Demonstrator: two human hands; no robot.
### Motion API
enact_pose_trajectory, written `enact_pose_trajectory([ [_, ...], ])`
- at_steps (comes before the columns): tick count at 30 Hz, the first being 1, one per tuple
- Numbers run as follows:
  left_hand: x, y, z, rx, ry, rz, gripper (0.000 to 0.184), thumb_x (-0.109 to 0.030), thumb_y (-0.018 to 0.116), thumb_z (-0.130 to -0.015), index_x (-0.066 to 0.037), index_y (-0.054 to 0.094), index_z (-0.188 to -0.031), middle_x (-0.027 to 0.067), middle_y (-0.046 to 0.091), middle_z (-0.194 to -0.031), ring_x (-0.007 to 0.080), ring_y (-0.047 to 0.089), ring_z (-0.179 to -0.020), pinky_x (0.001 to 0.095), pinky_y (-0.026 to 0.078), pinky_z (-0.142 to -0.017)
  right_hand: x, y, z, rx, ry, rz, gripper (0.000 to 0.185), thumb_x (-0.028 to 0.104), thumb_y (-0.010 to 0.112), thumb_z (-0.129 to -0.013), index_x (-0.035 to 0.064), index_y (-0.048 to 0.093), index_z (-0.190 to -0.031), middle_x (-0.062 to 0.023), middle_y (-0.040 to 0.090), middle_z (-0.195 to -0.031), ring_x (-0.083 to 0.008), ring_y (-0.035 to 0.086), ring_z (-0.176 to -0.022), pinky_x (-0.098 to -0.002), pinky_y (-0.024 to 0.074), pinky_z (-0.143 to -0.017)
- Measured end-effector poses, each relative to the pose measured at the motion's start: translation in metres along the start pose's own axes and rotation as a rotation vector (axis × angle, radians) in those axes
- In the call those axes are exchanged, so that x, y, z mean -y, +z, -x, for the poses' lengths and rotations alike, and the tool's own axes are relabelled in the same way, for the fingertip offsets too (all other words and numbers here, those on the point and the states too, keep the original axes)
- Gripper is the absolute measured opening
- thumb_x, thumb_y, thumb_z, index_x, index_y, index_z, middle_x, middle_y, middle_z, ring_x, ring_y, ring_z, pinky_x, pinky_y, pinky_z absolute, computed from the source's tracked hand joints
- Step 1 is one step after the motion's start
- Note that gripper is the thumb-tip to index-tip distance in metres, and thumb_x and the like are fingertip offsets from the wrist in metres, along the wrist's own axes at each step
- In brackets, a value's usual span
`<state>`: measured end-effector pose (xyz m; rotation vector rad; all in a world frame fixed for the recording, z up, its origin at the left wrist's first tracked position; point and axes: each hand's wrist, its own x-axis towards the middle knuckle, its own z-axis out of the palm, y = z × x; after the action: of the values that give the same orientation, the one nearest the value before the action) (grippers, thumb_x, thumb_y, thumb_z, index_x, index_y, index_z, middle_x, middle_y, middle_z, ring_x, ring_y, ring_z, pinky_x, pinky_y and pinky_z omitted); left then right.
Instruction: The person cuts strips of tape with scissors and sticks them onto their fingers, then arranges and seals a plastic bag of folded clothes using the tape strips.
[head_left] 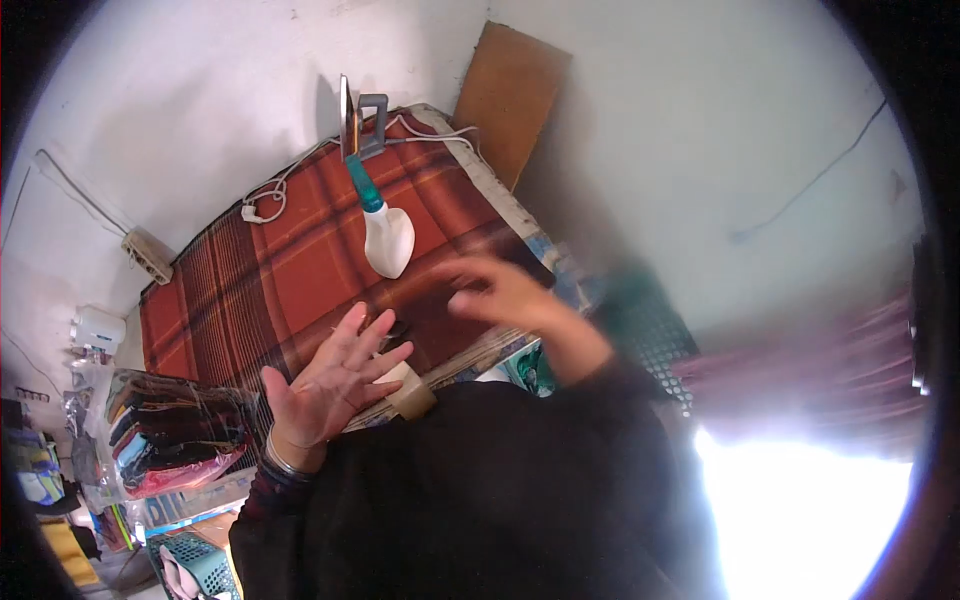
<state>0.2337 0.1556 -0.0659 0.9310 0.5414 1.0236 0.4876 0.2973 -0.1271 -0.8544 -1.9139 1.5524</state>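
White-and-teal spray bottle [390, 240] sits, in the head view, on the red plaid blanket [308, 255] between the upright iron [348, 118] and two empty hands, the left hand [335, 388] with fingers spread wide, the right hand [508, 296] blurred, fingers loosely parted.

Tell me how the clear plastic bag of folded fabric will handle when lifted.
The bag will probably feel slippery: its film looks glossy. Its folded fabric looks soft, so it may sag rather than stay stiff. Many layers are stacked inside, so expect some weight.
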Motion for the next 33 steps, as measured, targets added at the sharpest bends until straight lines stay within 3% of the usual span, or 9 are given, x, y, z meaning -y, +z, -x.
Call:
enact_pose_trajectory([
  [5,0.002,0.01,-0.013,0.025,-0.082,-0.1,0.123,-0.094,0.033,-0.064,-0.013,0.003,-0.152,0.0129,0.01,-0.158,0.0359,0.027,-0.139,0.0458,0.031,-0.108,0.022,0.053,-0.011,0.165,-0.062,-0.287,0.022,0.016,0.073,-0.082,0.0045,0.067,-0.099,-0.0029,0.06,-0.102,-0.013,0.057,-0.094,-0.028,0.0474,-0.08],
  [8,0.002,0.013,-0.017,0.01,-0.056,-0.142,0.124,-0.094,0.032,-0.064,-0.013,-0.001,-0.152,0.0115,0.003,-0.158,0.0357,0.027,-0.139,0.0451,0.034,-0.106,0.034,0.046,-0.001,0.018,-0.179,-0.124,0.011,0.013,0.073,-0.081,0.0039,0.067,-0.083,-0.002,0.061,-0.098,-0.0109,0.058,-0.089,-0.0274,0.0467,-0.076],
  [13,0.0,0.002,-0.016,-0.164,0.102,-0.118,0.12,-0.092,0.037,-0.065,-0.018,0.0,-0.152,0.0119,0.0,-0.158,0.0419,0.031,-0.136,0.0522,0.041,-0.099,-0.006,-0.036,-0.005,-0.44,-0.138,0.282,0.014,0.016,0.073,-0.079,0.0044,0.071,-0.087,-0.0034,0.065,-0.093,-0.0129,0.06,-0.087,-0.0281,0.048,-0.075],
  [15,-0.001,0.0,-0.014,-0.137,0.098,-0.106,0.119,-0.092,0.038,-0.066,-0.018,0.0,-0.152,0.0122,0.0,-0.158,0.0427,0.031,-0.135,0.0529,0.041,-0.1,-0.048,-0.086,-0.014,-0.579,0.243,0.244,0.022,0.023,0.073,-0.078,0.0045,0.071,-0.09,-0.0056,0.067,-0.088,-0.0155,0.062,-0.082,-0.0303,0.0491,-0.074],
  [23,0.001,0.004,-0.017,-0.137,0.103,-0.055,0.115,-0.09,0.037,-0.068,-0.018,0.004,-0.152,0.0141,0.003,-0.158,0.0447,0.032,-0.134,0.054,0.041,-0.1,-0.171,-0.154,-0.029,-0.595,0.633,0.55,0.038,0.044,0.075,-0.069,0.0107,0.073,-0.087,-0.0124,0.071,-0.087,-0.0303,0.067,-0.087,-0.0402,0.0512,-0.079],
  [27,-0.002,0.007,-0.018,-0.107,0.084,-0.044,0.115,-0.091,0.037,-0.068,-0.018,0.005,-0.152,0.0145,0.005,-0.158,0.0446,0.034,-0.133,0.0544,0.04,-0.101,-0.192,-0.153,-0.023,-0.588,0.625,0.484,0.046,0.048,0.075,-0.069,0.0133,0.072,-0.099,-0.0133,0.069,-0.098,-0.031,0.065,-0.095,-0.0409,0.0499,-0.084],
  [30,-0.001,0.008,-0.021,-0.094,0.064,-0.053,0.116,-0.091,0.036,-0.068,-0.017,0.005,-0.152,0.0156,0.007,-0.157,0.0445,0.035,-0.133,0.0543,0.039,-0.101,-0.143,-0.129,-0.018,-0.755,0.731,1.056,0.057,0.053,0.075,-0.069,0.0168,0.067,-0.112,-0.014,0.066,-0.111,-0.0332,0.062,-0.102,-0.0434,0.0479,-0.089],
  [32,-0.001,0.008,-0.024,-0.087,0.062,-0.059,0.116,-0.091,0.035,-0.068,-0.017,0.005,-0.152,0.0164,0.008,-0.157,0.0445,0.035,-0.132,0.0541,0.038,-0.102,-0.123,-0.116,-0.018,-0.899,0.352,0.845,0.065,0.05,0.076,-0.07,0.0141,0.06,-0.122,-0.0142,0.061,-0.119,-0.0314,0.059,-0.108,-0.0422,0.0456,-0.094],
  [33,-0.002,0.008,-0.025,-0.066,0.017,-0.09,0.117,-0.091,0.035,-0.068,-0.016,0.005,-0.152,0.0175,0.01,-0.156,0.0442,0.035,-0.132,0.0539,0.036,-0.103,-0.086,-0.1,-0.015,-0.687,0.299,0.551,0.064,0.044,0.075,-0.074,0.0096,0.058,-0.125,-0.0158,0.061,-0.119,-0.0274,0.059,-0.108,-0.0393,0.0456,-0.093],
])
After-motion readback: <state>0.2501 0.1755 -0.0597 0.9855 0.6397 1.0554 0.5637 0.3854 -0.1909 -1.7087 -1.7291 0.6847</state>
